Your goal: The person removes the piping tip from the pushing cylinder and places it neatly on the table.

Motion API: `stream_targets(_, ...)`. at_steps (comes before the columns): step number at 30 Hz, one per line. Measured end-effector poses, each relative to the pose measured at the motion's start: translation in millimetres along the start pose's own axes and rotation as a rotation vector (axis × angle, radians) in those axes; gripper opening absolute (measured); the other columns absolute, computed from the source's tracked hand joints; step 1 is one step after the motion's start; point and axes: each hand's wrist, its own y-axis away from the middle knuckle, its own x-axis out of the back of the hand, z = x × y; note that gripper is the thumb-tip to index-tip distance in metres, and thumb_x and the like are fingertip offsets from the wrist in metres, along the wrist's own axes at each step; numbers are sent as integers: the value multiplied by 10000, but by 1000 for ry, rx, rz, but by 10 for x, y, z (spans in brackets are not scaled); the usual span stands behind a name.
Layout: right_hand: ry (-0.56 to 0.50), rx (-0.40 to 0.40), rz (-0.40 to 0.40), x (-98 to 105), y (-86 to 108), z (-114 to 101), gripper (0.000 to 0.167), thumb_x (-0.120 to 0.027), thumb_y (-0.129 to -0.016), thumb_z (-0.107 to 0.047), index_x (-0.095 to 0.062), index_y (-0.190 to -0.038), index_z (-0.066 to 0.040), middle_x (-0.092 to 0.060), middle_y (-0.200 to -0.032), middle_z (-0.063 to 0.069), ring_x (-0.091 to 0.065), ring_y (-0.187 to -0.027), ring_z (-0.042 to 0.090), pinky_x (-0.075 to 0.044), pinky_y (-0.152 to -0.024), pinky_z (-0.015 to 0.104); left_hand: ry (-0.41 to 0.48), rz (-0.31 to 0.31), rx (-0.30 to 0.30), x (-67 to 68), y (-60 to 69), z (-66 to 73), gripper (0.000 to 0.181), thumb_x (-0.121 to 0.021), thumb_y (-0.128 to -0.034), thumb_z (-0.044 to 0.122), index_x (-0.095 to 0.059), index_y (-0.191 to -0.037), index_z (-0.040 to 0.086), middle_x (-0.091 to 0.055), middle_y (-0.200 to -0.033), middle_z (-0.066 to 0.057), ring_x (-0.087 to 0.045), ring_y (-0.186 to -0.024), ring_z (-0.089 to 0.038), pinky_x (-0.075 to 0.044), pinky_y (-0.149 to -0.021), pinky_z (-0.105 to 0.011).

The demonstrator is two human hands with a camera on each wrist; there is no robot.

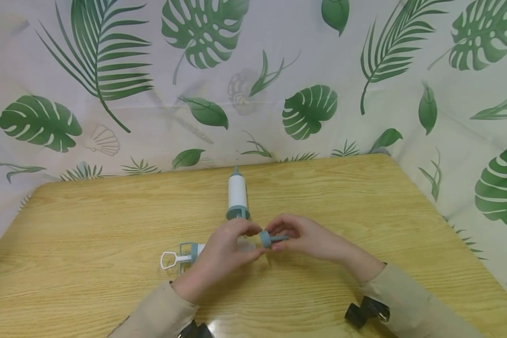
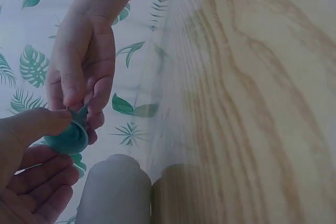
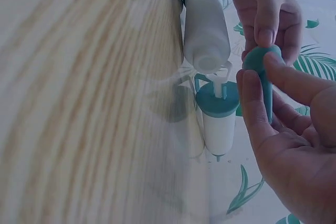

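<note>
While left hand and right hand pinch a teal nozzle, two white barrels hide their insides.

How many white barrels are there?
2: the far barrel toward the back of the table; the near barrel partly hidden by the left hand in the head view.

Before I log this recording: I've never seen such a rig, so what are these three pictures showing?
No robot: a person works barehanded. One picture looks forward and down from the head; the others look from the left and right wrists. On the wood-grain table lie a farther white tube with a blue-green tip, and a nearer white tube with a bare end. The fingers of the left hand and right hand together hold a small blue-green cap with a narrow stem.
</note>
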Motion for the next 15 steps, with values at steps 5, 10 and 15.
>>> stream_targets(5, 47, 11, 28, 43, 25, 14, 244, -659, -908, -114, -583, -1112, -4, -634, -1060, 102, -617, -999, 255, -516, -831, 316, -8, 8, 13, 34, 5, -13, 322, -832, -738, 128, -684, -1014, 51, -673, -990, -24, -626, -935, -145, -515, -821, -294)
stream_targets(10, 88, -10, 53, 80, 46, 11, 131, -637, -924, -112, -629, -1028, -34, -660, -953, 86, -636, -889, 243, -528, -773, 324, -9, 5, 10, 59, 12, -30, 329, -836, -734, 129, -694, -1019, 49, -659, -980, -11, -609, -908, -138, -528, -778, -319)
stream_targets(15, 122, -7, 72, 81, 38, 20, 107, -637, -928, -146, -646, -1007, -74, -654, -899, 53, -614, -824, 214, -516, -726, 318, -5, -9, -9, 51, 5, -42, 318, -837, -734, 132, -703, -1009, 47, -653, -960, -24, -596, -870, -136, -527, -746, -310)
